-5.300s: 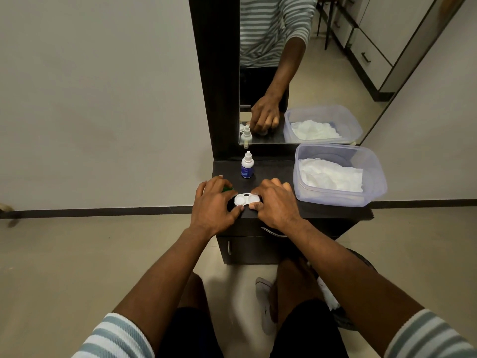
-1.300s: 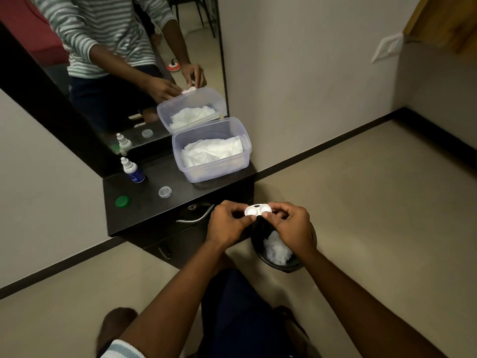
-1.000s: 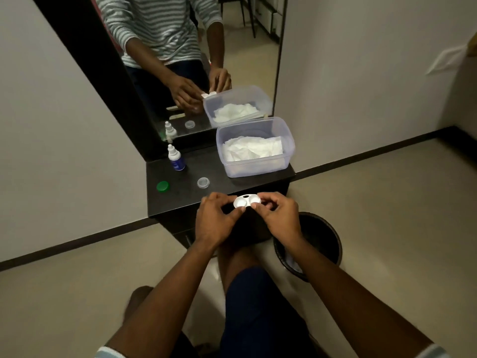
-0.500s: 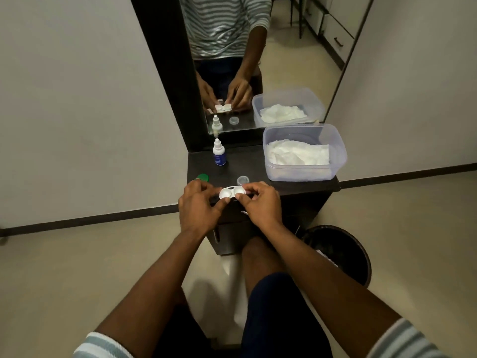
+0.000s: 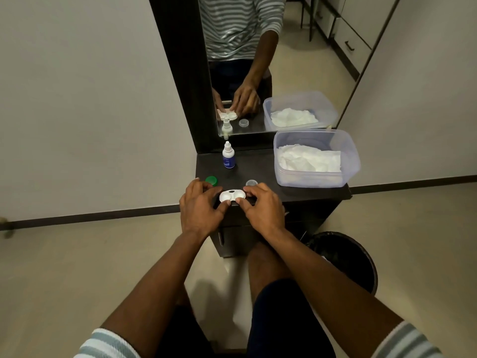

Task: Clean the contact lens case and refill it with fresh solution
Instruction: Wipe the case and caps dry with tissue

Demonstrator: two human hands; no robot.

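Observation:
The white contact lens case (image 5: 232,195) has both wells uncovered and sits at the front edge of the dark dresser top (image 5: 260,169). My left hand (image 5: 200,206) pinches its left end and my right hand (image 5: 260,205) pinches its right end. A green cap (image 5: 211,180) lies just behind my left hand, and a clear cap (image 5: 251,182) lies behind my right. The small solution bottle (image 5: 228,158), white with a blue label, stands upright near the mirror.
A clear plastic tub (image 5: 316,174) holding white tissues fills the right side of the dresser. A black waste bin (image 5: 344,257) stands on the floor at the right, below the dresser. A tall mirror (image 5: 258,60) rises behind.
I carried the case from above the waste bin back over to the dresser's front edge. Both caps came off since the earliest frame and now lie on the top.

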